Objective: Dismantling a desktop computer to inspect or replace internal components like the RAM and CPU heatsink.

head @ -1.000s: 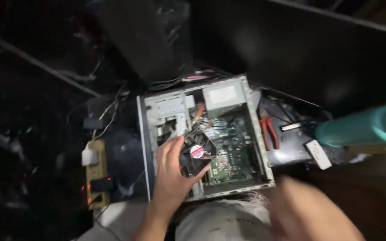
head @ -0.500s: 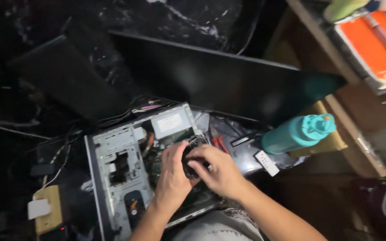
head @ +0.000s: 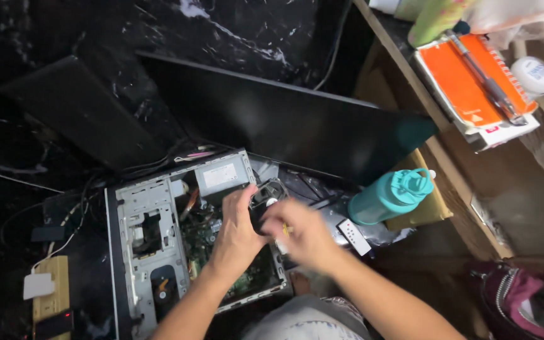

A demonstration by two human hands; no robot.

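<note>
Head view, looking straight down: my left hand [head: 237,234] and my right hand [head: 302,234] meet over the open computer case [head: 158,252], which lies on its side on the dark floor [head: 45,38] in the lower middle of the frame. Between them I hold a small black cooling fan [head: 267,195], lifted just above the upper right corner of the case, beside the grey power supply [head: 221,176].

My left grip is closed around the fan's near edge, fingers curled over its frame. My right hand is blurred; it sits against the fan's lower right side, but I cannot tell whether it is clamped on the fan or only steadying it. The fan looks tilted rather than flat against anything, so I judge it is free of the green circuit board [head: 206,236] below and being handled in the air, the step being the fitting or removal of this fan. Which of the two I cannot say from here.

A careful move from this point would call for keeping the fan level, minding any lead that runs from it, which I cannot make out, and keeping my knuckles off the board parts underneath.

Around the case: a large dark flat panel [head: 284,126] lies across the middle of the frame, a teal water bottle [head: 388,196] rests on its side right of centre, a small white remote [head: 354,236] lies just below it, and a yellow power strip [head: 51,289] sits at the lower left.
</note>
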